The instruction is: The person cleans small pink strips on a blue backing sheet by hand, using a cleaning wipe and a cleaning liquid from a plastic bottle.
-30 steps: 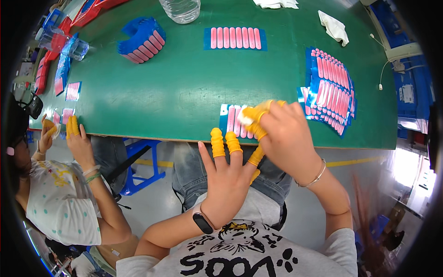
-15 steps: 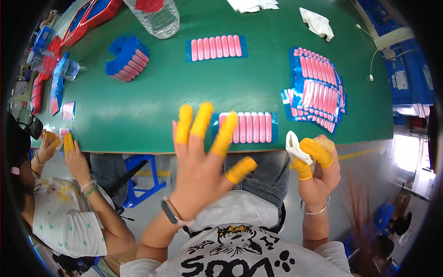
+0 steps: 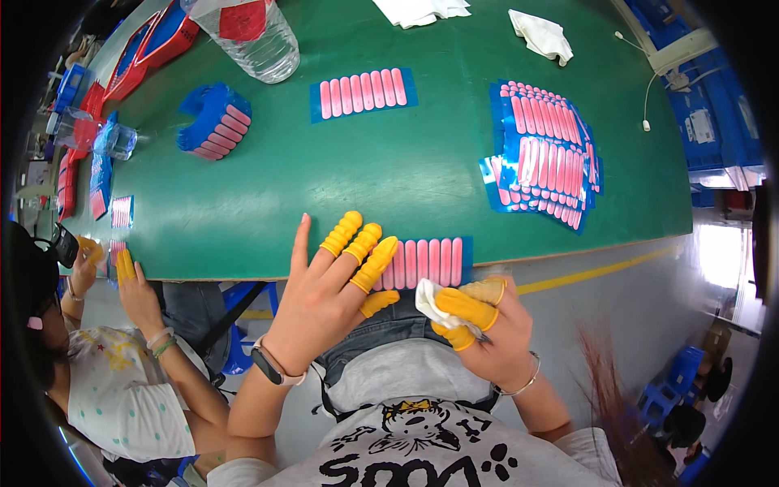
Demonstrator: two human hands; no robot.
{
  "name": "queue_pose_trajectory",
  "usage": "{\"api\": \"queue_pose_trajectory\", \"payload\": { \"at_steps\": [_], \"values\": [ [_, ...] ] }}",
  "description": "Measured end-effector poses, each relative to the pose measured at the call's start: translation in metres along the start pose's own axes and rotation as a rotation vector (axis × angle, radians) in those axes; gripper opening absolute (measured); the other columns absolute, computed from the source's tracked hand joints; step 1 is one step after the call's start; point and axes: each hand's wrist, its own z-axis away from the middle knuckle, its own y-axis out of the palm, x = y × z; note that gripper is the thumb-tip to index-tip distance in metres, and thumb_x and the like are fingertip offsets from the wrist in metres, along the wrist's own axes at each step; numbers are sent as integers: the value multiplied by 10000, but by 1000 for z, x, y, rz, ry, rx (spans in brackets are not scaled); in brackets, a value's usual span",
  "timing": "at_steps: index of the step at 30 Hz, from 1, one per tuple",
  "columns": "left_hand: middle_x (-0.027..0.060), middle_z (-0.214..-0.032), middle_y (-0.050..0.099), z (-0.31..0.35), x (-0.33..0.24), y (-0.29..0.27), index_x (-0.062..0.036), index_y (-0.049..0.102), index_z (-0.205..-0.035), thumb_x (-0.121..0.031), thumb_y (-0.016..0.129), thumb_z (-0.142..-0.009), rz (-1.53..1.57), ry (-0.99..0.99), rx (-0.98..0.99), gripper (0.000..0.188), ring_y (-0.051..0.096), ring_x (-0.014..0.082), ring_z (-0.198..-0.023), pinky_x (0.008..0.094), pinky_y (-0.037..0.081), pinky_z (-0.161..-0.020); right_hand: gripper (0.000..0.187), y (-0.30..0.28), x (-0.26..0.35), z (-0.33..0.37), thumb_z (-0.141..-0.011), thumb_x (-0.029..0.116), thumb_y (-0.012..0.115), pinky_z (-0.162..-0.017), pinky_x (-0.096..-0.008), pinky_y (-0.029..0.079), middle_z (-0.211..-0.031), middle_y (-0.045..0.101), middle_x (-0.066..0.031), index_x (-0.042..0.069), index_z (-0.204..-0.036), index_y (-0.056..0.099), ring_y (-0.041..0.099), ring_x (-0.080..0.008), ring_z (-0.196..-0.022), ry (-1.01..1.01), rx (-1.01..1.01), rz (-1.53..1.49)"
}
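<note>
A blue film sheet with a row of pink rounded bars (image 3: 434,261) lies at the table's near edge, its front edge sticking out past it. My left hand (image 3: 320,280) has it by the left end, index finger on top and thumb at the lower corner. The little finger is stretched out bare; the other fingers and thumb wear yellow finger cots. A folded white cloth (image 3: 430,300) is pinched in my right hand (image 3: 503,341), against the sheet's lower right part. Yellow cots cover the right thumb and index finger, a paler one the finger beside them.
A pile of similar sheets (image 3: 548,158) lies to the right. Farther back are a single sheet (image 3: 363,93), a curled stack (image 3: 215,122), a clear plastic container (image 3: 264,49) and white cloths (image 3: 542,36). A co-worker's hands (image 3: 138,292) are at the far left.
My left hand has come down onto the sheet's left end, and the sheet has shifted toward me over the table edge. My right hand has carried the cloth leftward to the sheet.
</note>
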Motion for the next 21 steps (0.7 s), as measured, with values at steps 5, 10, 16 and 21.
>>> {"api": "queue_pose_trajectory", "payload": {
  "at_steps": [5,10,16,21],
  "values": [
    [51,-1195,642,-3,0,5,-122,622,-1310,-363,760,-783,46,-28,-60,596,551,267,-1242,663,236,-1127,311,19,-8,-27,-731,100,717,-868,-431,396,-1074,602,-26,90,-1041,699,577,-229,-900,-303,157,315],
    [30,-1178,672,-4,0,6,-105,674,-1192,-364,836,-703,67,-41,-122,576,575,275,-1227,642,245,-1136,194,14,-19,-42,-787,132,687,-834,-414,375,-1020,603,-58,80,-974,691,555,-239,-854,-232,66,515],
    [54,-1190,661,-1,-2,11,-90,708,-1133,-377,838,-705,76,-42,-108,532,562,280,-1242,636,251,-1134,229,0,-14,-58,-776,138,715,-802,-402,382,-977,589,-68,69,-993,690,543,-247,-839,-154,47,548],
    [70,-1213,642,-1,-2,11,-76,711,-1139,-353,843,-692,99,-57,-94,542,547,294,-1256,632,259,-1132,231,11,-9,-51,-740,109,760,-758,-394,378,-902,547,-68,58,-946,668,516,-262,-789,-196,165,519]
  ]
}}
